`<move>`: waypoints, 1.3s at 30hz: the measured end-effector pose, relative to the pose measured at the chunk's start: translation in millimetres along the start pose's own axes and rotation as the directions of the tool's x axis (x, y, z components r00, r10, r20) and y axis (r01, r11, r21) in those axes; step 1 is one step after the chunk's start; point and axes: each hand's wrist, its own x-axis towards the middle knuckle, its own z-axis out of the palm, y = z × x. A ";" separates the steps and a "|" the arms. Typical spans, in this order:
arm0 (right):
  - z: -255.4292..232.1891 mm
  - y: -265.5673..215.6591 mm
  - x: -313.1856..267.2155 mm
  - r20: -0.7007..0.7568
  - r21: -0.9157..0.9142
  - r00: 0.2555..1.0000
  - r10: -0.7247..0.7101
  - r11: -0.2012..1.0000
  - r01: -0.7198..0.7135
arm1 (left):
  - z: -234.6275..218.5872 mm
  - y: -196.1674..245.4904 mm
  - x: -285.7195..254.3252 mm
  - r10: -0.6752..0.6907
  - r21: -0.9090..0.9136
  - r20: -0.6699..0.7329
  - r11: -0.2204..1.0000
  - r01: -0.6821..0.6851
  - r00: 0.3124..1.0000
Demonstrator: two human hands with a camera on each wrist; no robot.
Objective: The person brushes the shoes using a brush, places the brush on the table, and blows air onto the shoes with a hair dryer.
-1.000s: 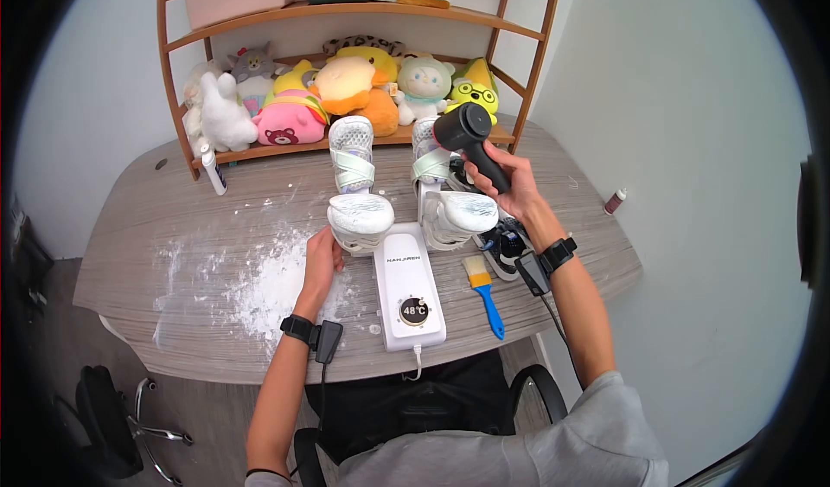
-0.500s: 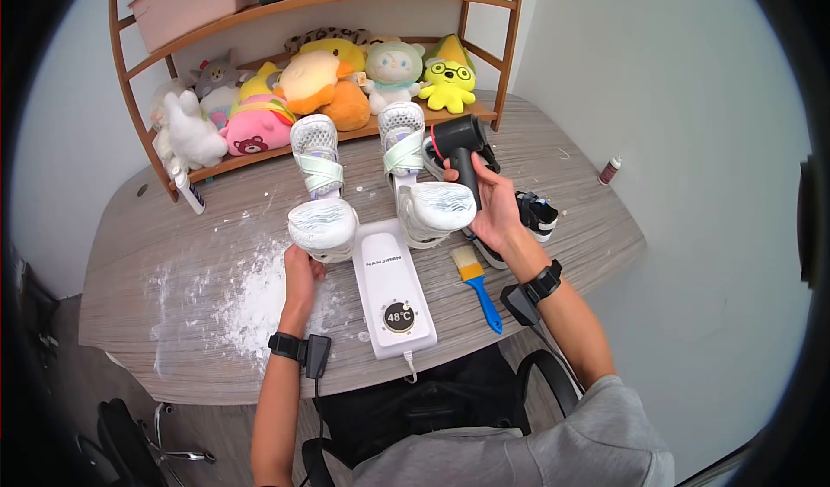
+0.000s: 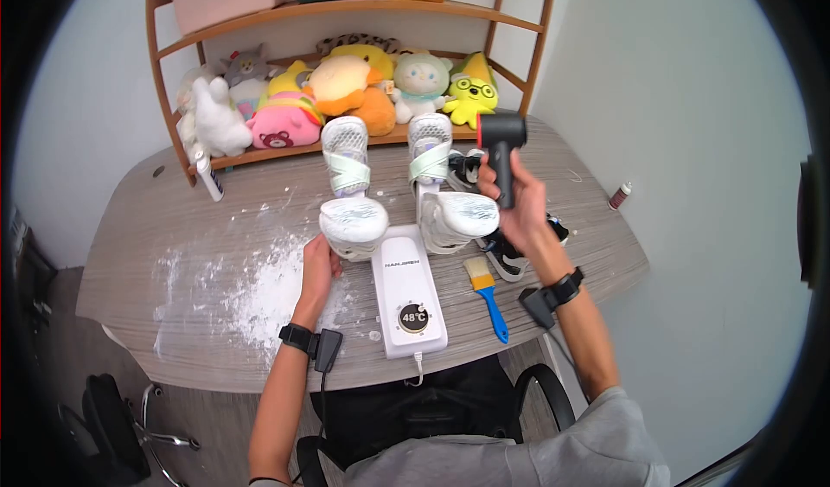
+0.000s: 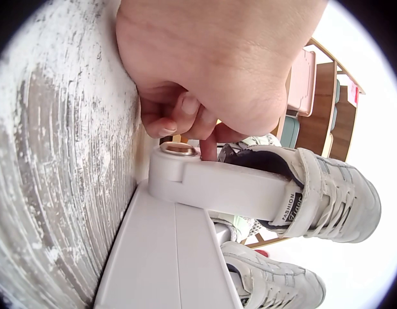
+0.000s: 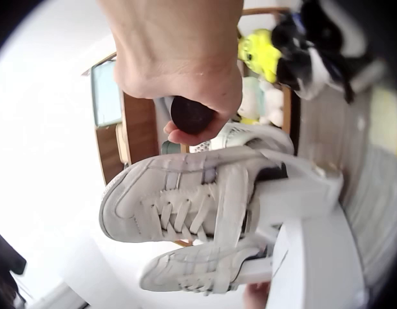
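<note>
Your right hand [image 3: 519, 206], fingers wrapped round the black blower [image 3: 501, 154], has swung it upright at frame centre-right; your left hand [image 3: 318, 266], fingers curled, still steadies the shoe dryer [image 3: 406, 292], so the sneakers stay put

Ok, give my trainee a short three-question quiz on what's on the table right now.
1. True or false: the right hand grips the black blower.
2. What does the dryer display read?
3. The blue brush lies: A) in the left hand, B) on the table right of the dryer, C) on the shelf.

Key: 1 true; 2 48°C; 3 B.
</note>
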 end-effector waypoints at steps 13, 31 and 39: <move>106.6 -29.8 83.2 0.359 -0.888 0.760 0.541 0.448 0.101 | 0.8 2.6 -0.6 -0.033 0.017 0.001 0.999 0.033 0.999; 174.8 -14.6 122.1 0.134 -0.985 0.705 0.697 0.013 0.174 | 3.7 4.5 -0.2 0.006 0.067 -0.012 0.998 -0.005 1.000; 200.1 18.2 117.5 0.018 -0.938 0.669 0.743 -0.219 0.268 | 4.5 5.6 -1.5 -0.012 0.025 -0.008 1.000 0.012 1.000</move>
